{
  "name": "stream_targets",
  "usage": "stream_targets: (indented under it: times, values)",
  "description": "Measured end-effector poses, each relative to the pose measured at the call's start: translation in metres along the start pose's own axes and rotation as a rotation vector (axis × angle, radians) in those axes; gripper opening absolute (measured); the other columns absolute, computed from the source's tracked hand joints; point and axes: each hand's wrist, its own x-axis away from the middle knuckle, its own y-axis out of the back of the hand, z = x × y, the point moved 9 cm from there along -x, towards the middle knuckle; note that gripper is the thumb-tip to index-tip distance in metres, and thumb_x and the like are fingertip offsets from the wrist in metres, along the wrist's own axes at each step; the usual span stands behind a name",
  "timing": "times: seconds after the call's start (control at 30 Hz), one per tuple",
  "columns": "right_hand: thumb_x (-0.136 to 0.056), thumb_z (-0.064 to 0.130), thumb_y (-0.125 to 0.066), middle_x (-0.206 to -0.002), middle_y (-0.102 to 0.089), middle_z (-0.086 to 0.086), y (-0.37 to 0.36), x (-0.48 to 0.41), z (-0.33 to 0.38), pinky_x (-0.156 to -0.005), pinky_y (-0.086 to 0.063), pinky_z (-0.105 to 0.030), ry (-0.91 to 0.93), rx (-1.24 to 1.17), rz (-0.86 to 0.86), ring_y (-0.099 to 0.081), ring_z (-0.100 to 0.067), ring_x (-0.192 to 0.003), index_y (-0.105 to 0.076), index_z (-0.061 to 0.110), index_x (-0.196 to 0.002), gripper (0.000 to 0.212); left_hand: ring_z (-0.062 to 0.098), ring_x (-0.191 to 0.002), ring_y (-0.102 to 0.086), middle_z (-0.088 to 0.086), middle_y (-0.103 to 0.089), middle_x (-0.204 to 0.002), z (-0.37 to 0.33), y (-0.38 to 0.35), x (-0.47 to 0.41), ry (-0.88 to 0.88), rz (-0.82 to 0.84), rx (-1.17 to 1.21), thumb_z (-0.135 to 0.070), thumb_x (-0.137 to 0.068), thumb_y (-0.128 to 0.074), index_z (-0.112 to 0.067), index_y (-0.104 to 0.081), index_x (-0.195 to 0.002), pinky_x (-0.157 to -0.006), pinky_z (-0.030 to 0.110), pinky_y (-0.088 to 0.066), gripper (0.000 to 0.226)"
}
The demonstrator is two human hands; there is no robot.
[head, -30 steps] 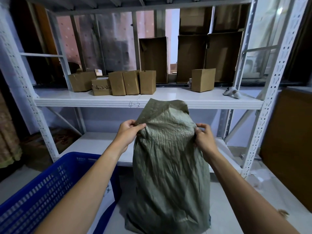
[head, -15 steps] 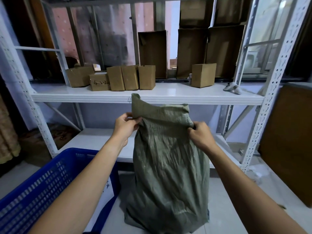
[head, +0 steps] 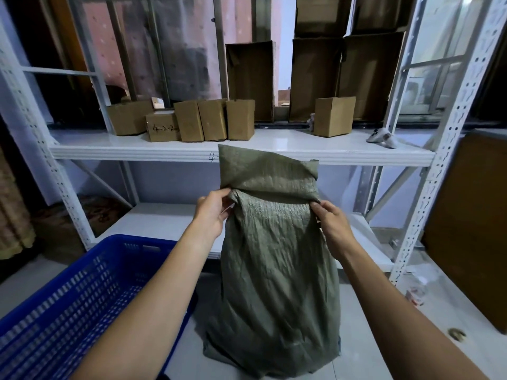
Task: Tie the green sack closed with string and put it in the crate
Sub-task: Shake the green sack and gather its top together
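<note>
Shelf (head: 137,153), crate (head: 68,297), and sack (head: 277,270) gripped at the neck.
The sack is stood on the floor (head: 444,305) right of the crate; "4-2-2" is written on a box (head: 162,130); the sack's neck is pinched by left hand (head: 214,212) and right hand (head: 333,222).

Tally: 1 green sack (head: 274,270), 1 blue crate (head: 142,242). Hands: 2 – left hand (head: 212,212), right hand (head: 333,220). Small cardboard boxes (head: 189,120): 6 total, 5 bunched + 1 lone box (head: 333,116). Tall open cartons (head: 249,80) behind: 3 in a row, 2 more above, cut off at frame top. Shelf boards vis.: 2 – upper board (head: 288,149), lower board (head: 164,220). 1 small white obj. (head: 382,137). 1 brown panel (head: 472,229).
</note>
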Motion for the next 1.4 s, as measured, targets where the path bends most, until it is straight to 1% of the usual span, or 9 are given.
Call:
stream_targets:
  times: [0.2, 0.37, 0.47, 0.63, 0.77, 0.9, 1.17, 1.3, 1.4]
  values:
    - [-0.098, 0.014, -0.057, -0.089, -0.076, 0.004, -0.001, -0.003, 0.013, -0.066, -0.049, -0.01, 0.008, -0.163, 0.09, -0.069, -0.001, -0.079, -0.073, 0.011, -0.1, 0.017, 0.022, -0.079, -0.07, 0.011, -0.073, -0.093, 0.006, -0.001, -0.006, 0.031, 0.046, 0.018, -0.009, -0.09, -0.063, 0.0, -0.065, -0.115, -0.071, 0.032, -0.055, 0.026]
    - [-0.1, 0.011, -0.045, -0.112, -0.072, -0.019, -0.014, -0.004, -0.002, -0.092, -0.052, -0.037, -0.124, -0.362, 0.063, -0.068, -0.027, -0.105, -0.067, -0.002, -0.115, 0.03, 0.032, -0.106, -0.068, 0.019, -0.071, -0.113, 0.012, -0.017, -0.002, 0.037, 0.119, 0.104, -0.006, -0.096, -0.056, 0.004, -0.064, -0.117, -0.1, 0.045, -0.051, 0.024]
    - [-0.099, 0.003, -0.043, -0.093, -0.07, -0.013, -0.023, -0.003, -0.006, -0.079, -0.053, -0.035, -0.153, -0.463, 0.003, -0.066, -0.026, -0.087, -0.065, 0.008, -0.1, 0.022, 0.029, -0.091, -0.064, 0.015, -0.067, -0.095, 0.013, -0.023, 0.006, 0.011, 0.074, 0.076, -0.003, -0.099, -0.052, -0.004, -0.06, -0.097, -0.094, 0.044, -0.049, 0.008]
    - [-0.092, 0.007, -0.041, -0.078, -0.067, -0.005, -0.042, 0.008, 0.001, -0.075, -0.052, -0.03, -0.178, -0.592, 0.079, -0.063, -0.018, -0.075, -0.059, 0.01, -0.083, 0.021, 0.025, -0.075, -0.06, 0.01, -0.061, -0.079, 0.018, -0.03, 0.012, -0.006, 0.047, 0.103, -0.003, -0.098, -0.045, -0.011, -0.055, -0.078, -0.081, 0.041, -0.05, 0.024]
    - [-0.073, -0.006, -0.04, -0.058, -0.047, -0.001, -0.044, 0.011, 0.002, -0.038, -0.03, -0.02, -0.16, -0.497, 0.117, -0.038, -0.013, -0.047, -0.046, 0.012, -0.064, 0.021, 0.017, -0.055, -0.047, -0.002, -0.05, -0.054, 0.015, -0.043, 0.024, -0.013, 0.18, 0.146, -0.009, -0.074, -0.051, -0.014, -0.043, -0.061, -0.059, 0.03, -0.037, 0.016]
    - [-0.076, -0.011, -0.048, -0.068, -0.057, -0.012, -0.041, 0.003, -0.006, -0.044, -0.035, -0.024, -0.155, -0.363, 0.046, -0.048, -0.018, -0.054, -0.058, 0.008, -0.073, 0.022, 0.015, -0.061, -0.036, -0.005, -0.042, -0.05, 0.01, -0.048, 0.028, -0.138, 0.21, -0.103, -0.001, -0.049, -0.052, -0.011, -0.043, -0.056, -0.059, 0.029, -0.028, 0.016]
    - [-0.089, 0.012, -0.057, -0.065, -0.071, 0.001, -0.045, 0.001, -0.013, -0.058, -0.045, -0.026, -0.171, -0.376, 0.037, -0.065, -0.013, -0.061, -0.073, 0.014, -0.076, 0.021, 0.02, -0.09, -0.047, 0.007, -0.05, -0.094, 0.021, -0.042, 0.026, -0.084, 0.125, -0.272, -0.002, -0.083, -0.058, -0.003, -0.05, -0.106, -0.072, 0.03, -0.037, 0.025]
    - [-0.089, 0.018, -0.058, -0.07, -0.072, -0.001, -0.042, 0.0, -0.018, -0.066, -0.046, -0.031, -0.207, -0.377, 0.021, -0.066, -0.018, -0.069, -0.074, 0.015, -0.07, 0.025, 0.018, -0.091, -0.04, 0.002, -0.044, -0.094, 0.02, -0.036, 0.026, -0.062, 0.049, -0.15, -0.011, -0.075, -0.059, -0.008, -0.042, -0.093, -0.084, 0.032, -0.03, 0.024]
    - [-0.095, 0.013, -0.051, -0.1, -0.077, -0.005, -0.044, -0.002, -0.009, -0.083, -0.052, -0.033, -0.099, -0.336, 0.067, -0.071, -0.019, -0.092, -0.075, 0.018, -0.1, 0.026, 0.022, -0.099, -0.038, 0.002, -0.042, -0.095, 0.018, -0.032, 0.027, -0.068, 0.017, -0.185, -0.002, -0.077, -0.054, -0.009, -0.036, -0.088, -0.091, 0.035, -0.026, 0.021]
